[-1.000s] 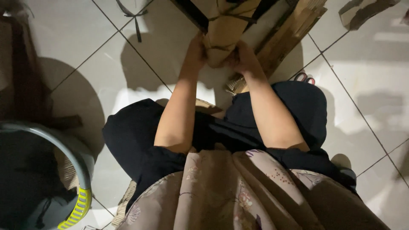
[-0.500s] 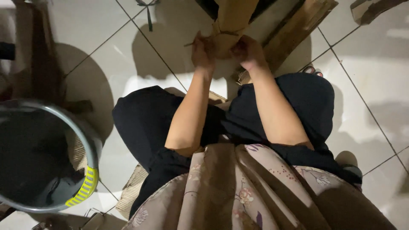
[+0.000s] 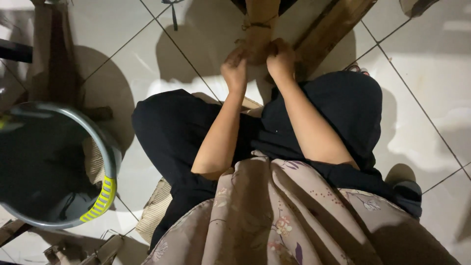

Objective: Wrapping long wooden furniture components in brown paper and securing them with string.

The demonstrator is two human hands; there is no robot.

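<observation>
Nearest you: your floral beige-brown skirt cloth (image 3: 255,221) fills the bottom of the view, with black trousers (image 3: 167,132) over both knees above it. You sit low on a woven straw mat (image 3: 154,211), whose edge peeks out at lower left on the white tiled floor (image 3: 117,54).

At left, the grey round plastic basket with a yellow slotted handle patch (image 3: 100,198) sits just beside your left knee. It shows larger and higher in the view than a second ago, so your head has tipped and swung; the basket itself looks unmoved.

Further out, both forearms reach forward and meet. Your left hand (image 3: 235,68) is closed in a pinch at the lower end of the tan rolled paper-like bundle (image 3: 260,29). A second ago that hand lay along the bundle's left side; now it is pulled in tight under the end. Your right hand (image 3: 280,58) is closed too, gripping the same lower end from the right, touching the left hand or nearly so. Grip is tighter and closer together than before.

The bundle stands roughly upright past your knees, top cut off by the frame edge, with a thin dark tie (image 3: 257,23) wrapped round it above your hands. What your fingertips pinch is too dark to tell.

Beyond, a brown wooden plank stack (image 3: 333,27) lies slanted on the floor, right of the bundle. Far top left, a small dark strap scrap (image 3: 172,12) lies on the tiles.
</observation>
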